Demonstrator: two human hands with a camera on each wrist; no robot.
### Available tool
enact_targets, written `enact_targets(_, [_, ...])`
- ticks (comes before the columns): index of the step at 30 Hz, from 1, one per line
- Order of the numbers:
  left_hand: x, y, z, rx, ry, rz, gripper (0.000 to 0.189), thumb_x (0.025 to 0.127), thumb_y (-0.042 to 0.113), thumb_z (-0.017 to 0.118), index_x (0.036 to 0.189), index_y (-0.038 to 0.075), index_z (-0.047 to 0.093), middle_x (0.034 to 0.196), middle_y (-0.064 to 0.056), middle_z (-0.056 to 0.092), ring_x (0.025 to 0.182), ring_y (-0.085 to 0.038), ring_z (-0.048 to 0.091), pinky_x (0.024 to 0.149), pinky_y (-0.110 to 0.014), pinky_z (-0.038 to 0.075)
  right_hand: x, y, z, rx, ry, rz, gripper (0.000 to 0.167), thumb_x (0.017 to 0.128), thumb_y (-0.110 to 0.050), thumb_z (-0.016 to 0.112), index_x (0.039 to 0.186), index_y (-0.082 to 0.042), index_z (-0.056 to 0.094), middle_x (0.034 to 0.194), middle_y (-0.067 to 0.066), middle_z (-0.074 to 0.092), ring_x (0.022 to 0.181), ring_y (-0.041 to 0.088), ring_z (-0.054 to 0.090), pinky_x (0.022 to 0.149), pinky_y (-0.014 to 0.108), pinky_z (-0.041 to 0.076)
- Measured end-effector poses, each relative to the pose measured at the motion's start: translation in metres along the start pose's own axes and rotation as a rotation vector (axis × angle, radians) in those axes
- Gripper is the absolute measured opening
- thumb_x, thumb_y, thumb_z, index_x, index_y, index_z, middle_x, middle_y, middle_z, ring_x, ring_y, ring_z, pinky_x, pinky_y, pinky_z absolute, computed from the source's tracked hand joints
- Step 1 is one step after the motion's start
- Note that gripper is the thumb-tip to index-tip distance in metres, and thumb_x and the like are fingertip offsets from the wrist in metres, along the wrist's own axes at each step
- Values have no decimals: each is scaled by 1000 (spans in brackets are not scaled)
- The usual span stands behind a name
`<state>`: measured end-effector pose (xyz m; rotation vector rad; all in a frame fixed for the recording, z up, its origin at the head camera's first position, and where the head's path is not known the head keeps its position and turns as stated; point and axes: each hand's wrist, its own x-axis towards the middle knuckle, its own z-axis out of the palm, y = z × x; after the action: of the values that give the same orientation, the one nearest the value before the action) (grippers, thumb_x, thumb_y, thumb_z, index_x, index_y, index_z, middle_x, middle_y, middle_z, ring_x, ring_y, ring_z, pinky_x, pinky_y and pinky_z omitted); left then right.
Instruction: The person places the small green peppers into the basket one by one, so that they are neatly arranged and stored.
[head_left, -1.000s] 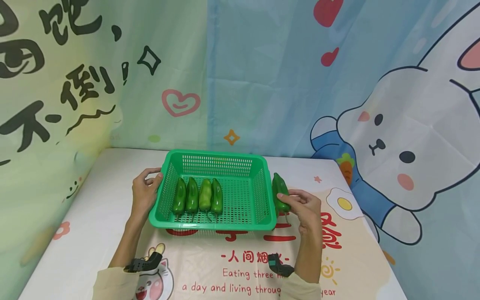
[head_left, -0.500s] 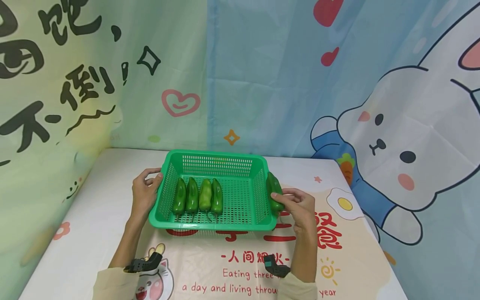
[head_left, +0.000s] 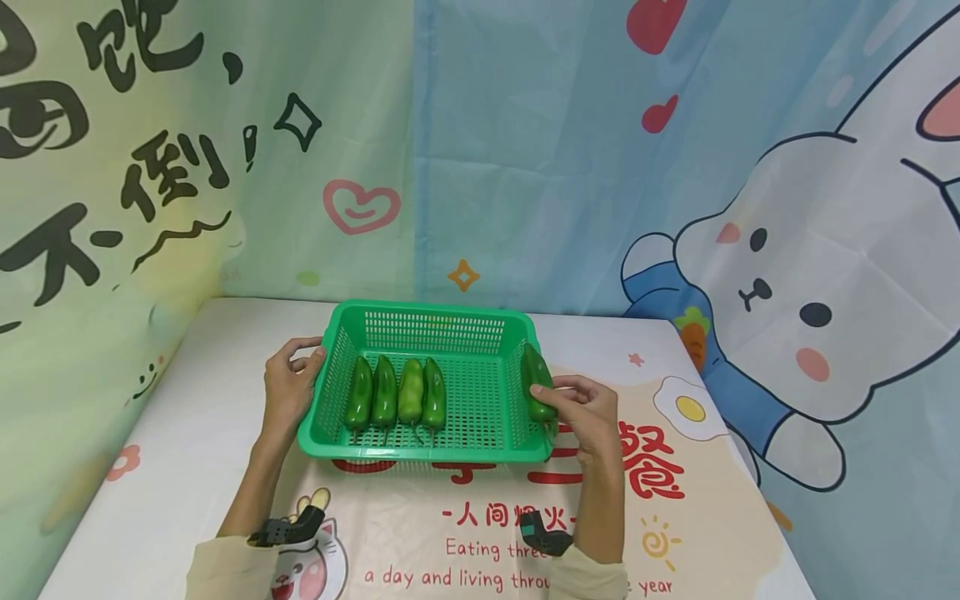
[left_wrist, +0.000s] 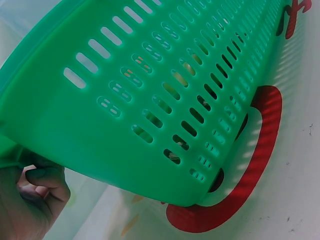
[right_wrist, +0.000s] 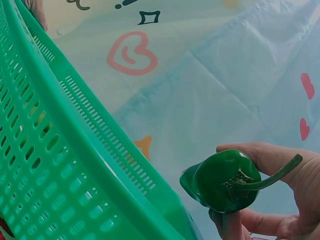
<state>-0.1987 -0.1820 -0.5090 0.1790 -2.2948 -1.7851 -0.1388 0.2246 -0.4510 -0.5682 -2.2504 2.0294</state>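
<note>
A green plastic basket with slotted walls stands on the table, several green peppers lying side by side in its left half. My left hand grips the basket's left rim; in the left wrist view its curled fingers show at the basket's edge. Between thumb and fingers my right hand pinches another green pepper, which overlaps the basket's right rim in the head view. The right wrist view has that pepper stem end toward the camera, raised beside the basket wall.
A printed cloth with red characters and English words covers the table. Behind it hangs a cartoon curtain with a rabbit on the right. Dark wrist cameras sit on both forearms.
My right hand has moved left with the pepper, from outside the basket's right wall to over its right rim. The left hand, the basket and the peppers inside have stayed put.
</note>
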Motion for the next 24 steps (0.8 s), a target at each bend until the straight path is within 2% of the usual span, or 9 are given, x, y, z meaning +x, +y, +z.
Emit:
enact_targets(4, [0, 0, 0, -3, 0, -1, 36, 113, 20, 62, 140, -2, 67, 89, -25, 79, 59, 0, 67, 55, -18, 57, 0, 0, 3, 1, 1, -6, 42, 88, -15, 93, 118, 8, 73, 75, -8, 73, 71, 10, 71, 70, 22, 61])
enact_targets(9, [1, -1, 0, -10, -4, -2, 37, 113, 21, 61, 141, -3, 66, 95, -30, 79, 59, 0, 68, 55, -19, 57, 2, 1, 4, 6, 5, -10, 42, 88, -13, 93, 117, 9, 73, 74, -8, 72, 69, 9, 70, 68, 22, 61])
enact_targets(16, [1, -3, -1, -18, -21, -4, 39, 114, 22, 60, 144, -3, 65, 96, -31, 79, 59, -1, 69, 56, -20, 58, 3, 4, 5, 0, 7, 5, 42, 88, -14, 93, 117, 9, 74, 73, -9, 73, 69, 9, 72, 68, 22, 61])
enact_targets(24, [1, -2, -1, -8, -13, 7, 38, 114, 21, 61, 142, -3, 66, 95, -31, 79, 58, 0, 67, 54, -20, 57, 4, 5, 6, -8, 8, 16, 43, 88, -17, 93, 118, 7, 75, 75, -7, 75, 72, 11, 74, 71, 22, 63])
